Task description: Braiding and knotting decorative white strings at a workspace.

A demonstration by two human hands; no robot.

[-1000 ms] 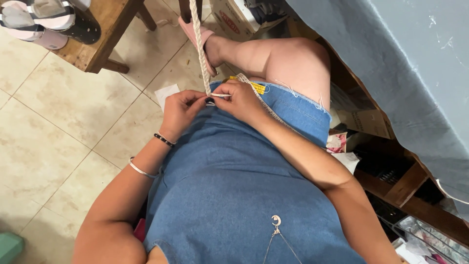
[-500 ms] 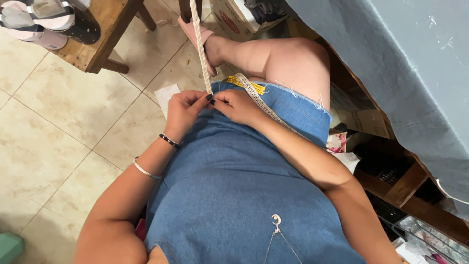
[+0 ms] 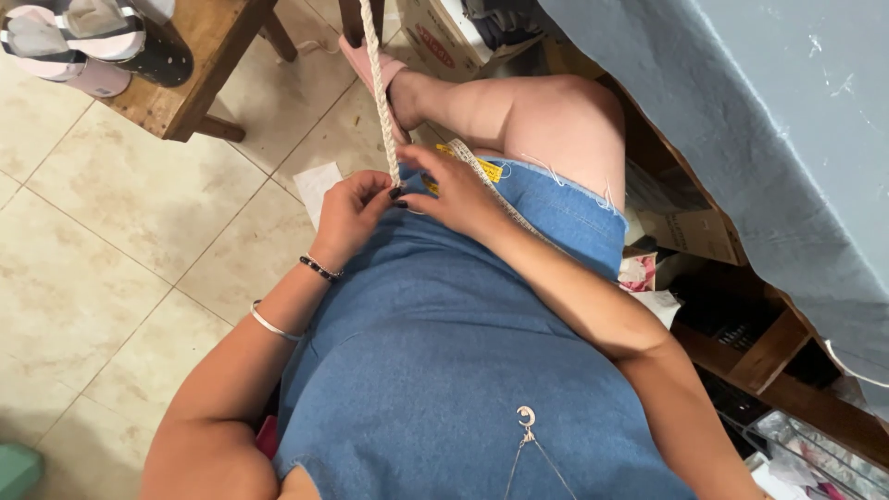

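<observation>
At frame centre, the left hand (image 3: 347,215) and right hand (image 3: 451,190) meet, fingers pinched together on a taut, cream braided rope (image 3: 378,88) running to the top edge.

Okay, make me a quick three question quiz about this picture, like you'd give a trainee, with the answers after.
1. True or false: both hands meet at the lower end of the braided cord.
2. Which wrist carries the dark beaded bracelet and the thin silver bangle: A) left, B) right, C) neither?
3. What lies across the lap beside the right hand?

Key
1. True: the left hand and the right hand pinch the cord's end together, and the cord runs taut up out of the picture.
2. A, the left wrist.
3. A pale measuring tape on the blue denim dress.
</observation>
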